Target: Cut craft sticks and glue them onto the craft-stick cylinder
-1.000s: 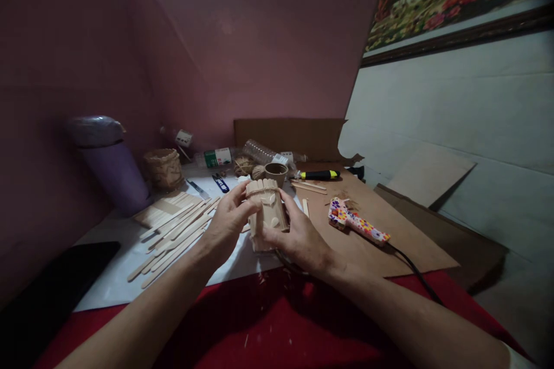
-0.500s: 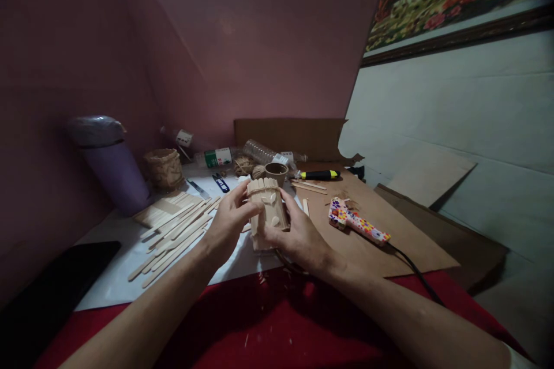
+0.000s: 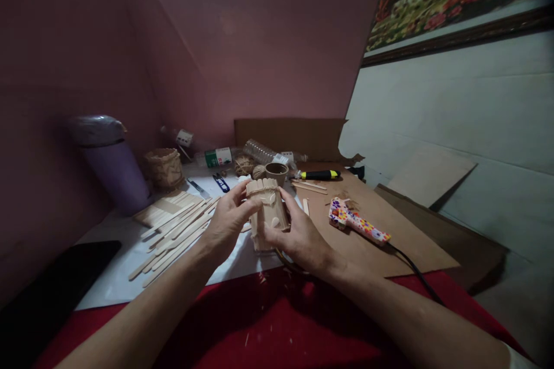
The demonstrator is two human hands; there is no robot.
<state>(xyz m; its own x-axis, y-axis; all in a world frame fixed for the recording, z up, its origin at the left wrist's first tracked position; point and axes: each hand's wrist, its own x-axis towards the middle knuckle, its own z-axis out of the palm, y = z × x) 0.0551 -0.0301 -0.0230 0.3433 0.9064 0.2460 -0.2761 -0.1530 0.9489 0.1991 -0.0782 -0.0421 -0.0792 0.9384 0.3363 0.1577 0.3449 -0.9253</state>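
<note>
Between my two hands is a small holder made of craft sticks (image 3: 269, 213), with a twine band near its top and pale leaf-shaped pieces on its front. My left hand (image 3: 234, 211) grips its left side, thumb across the front. From the right, my right hand (image 3: 298, 236) wraps round its lower side. The far fingers of both hands are partly hidden behind the holder. Loose craft sticks (image 3: 177, 240) lie on white paper by my left forearm. On the cardboard to the right rests a flower-patterned glue gun (image 3: 357, 222) with a black cord.
Behind my hands stand a small cup (image 3: 277, 172), twine balls (image 3: 244, 165) and clear plastic bottles (image 3: 264, 151). A yellow-black cutter (image 3: 321, 175) lies on the cardboard sheet (image 3: 402, 248). At left are a purple tumbler (image 3: 115, 167), another stick-covered pot (image 3: 164, 169) and a dark flat object (image 3: 82, 282).
The holder tilts very slightly in my hands. Both hands keep nearly the same place and grip, and the things around them stay put.
</note>
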